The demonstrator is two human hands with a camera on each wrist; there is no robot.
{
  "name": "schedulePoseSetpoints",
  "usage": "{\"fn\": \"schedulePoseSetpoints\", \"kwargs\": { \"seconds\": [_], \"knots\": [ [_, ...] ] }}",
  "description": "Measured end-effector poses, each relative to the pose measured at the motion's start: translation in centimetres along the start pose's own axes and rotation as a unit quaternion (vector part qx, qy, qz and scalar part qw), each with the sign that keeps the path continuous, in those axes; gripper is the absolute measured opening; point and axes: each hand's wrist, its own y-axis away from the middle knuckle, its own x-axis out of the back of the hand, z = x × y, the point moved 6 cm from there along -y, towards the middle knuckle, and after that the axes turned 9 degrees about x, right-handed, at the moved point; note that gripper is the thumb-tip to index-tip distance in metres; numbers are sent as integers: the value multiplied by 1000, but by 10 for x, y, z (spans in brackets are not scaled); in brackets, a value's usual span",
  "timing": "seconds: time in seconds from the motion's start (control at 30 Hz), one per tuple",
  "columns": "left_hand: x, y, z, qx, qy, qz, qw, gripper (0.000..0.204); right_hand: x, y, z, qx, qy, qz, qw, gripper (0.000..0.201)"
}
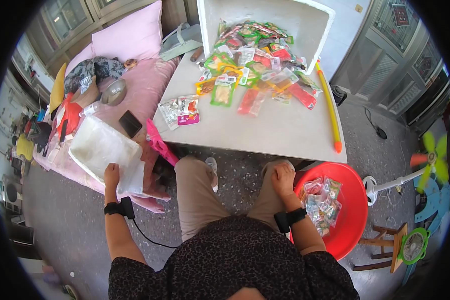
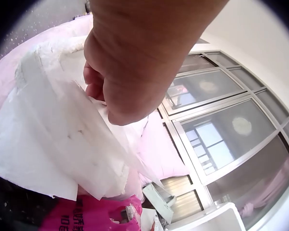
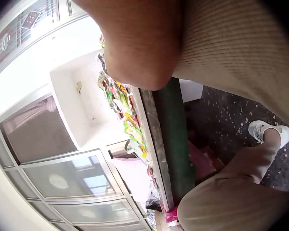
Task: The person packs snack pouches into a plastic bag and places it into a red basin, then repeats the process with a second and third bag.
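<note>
My left hand (image 1: 112, 174) is at the near edge of a white foam box (image 1: 92, 137) on the bed. In the left wrist view its curled fingers (image 2: 94, 84) pinch a thin white plastic sheet (image 2: 82, 130), which hangs down over the box's side. My right hand (image 1: 283, 177) rests on my right knee, holding nothing. Before me, a pile of snack packets (image 1: 255, 55) spills from a tipped foam box (image 1: 307, 27) onto the table (image 1: 285, 130). A silver packet (image 1: 169, 114) and a purple-edged packet (image 1: 188, 110) lie apart at the table's left.
A red basin (image 1: 355, 210) holding several clear packets stands on the floor at my right. A yellow tube (image 1: 330, 110) lies along the table's right edge. A pink bag (image 1: 160, 142) hangs at the table's left corner. A phone (image 1: 130, 123) lies on the bed.
</note>
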Motion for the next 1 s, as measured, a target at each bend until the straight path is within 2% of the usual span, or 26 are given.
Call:
{"fn": "schedulePoseSetpoints", "kwargs": {
  "seconds": [0.2,0.3,0.4,0.43,0.53,0.63,0.73,0.87,0.97,1.0],
  "knots": [
    [5,0,-2,44,89,-7,995,23,0,1,1,-2,3,8,1000,14],
    [13,-3,0,32,125,45,991,21,3,2,1,-2,-4,16,1000,14],
    [31,-3,4,47,141,135,980,20,4,2,1,-6,-5,9,1000,14],
    [37,-3,8,31,136,162,977,18,4,2,1,-5,-5,11,1000,14],
    [47,5,28,26,66,178,981,17,4,1,1,-1,-7,14,1000,14],
    [23,6,33,3,-32,81,996,16,3,1,1,0,-10,13,1000,15],
    [3,14,30,-21,-72,34,997,18,4,2,2,2,-7,22,1000,15],
    [9,15,36,-86,-78,86,990,17,4,4,3,3,-4,24,1000,15],
    [14,16,42,-80,-49,49,994,17,7,1,0,2,-2,15,1000,14],
    [21,19,47,-95,-68,73,990,17,8,0,-1,2,-2,14,1000,14]
  ]
}}
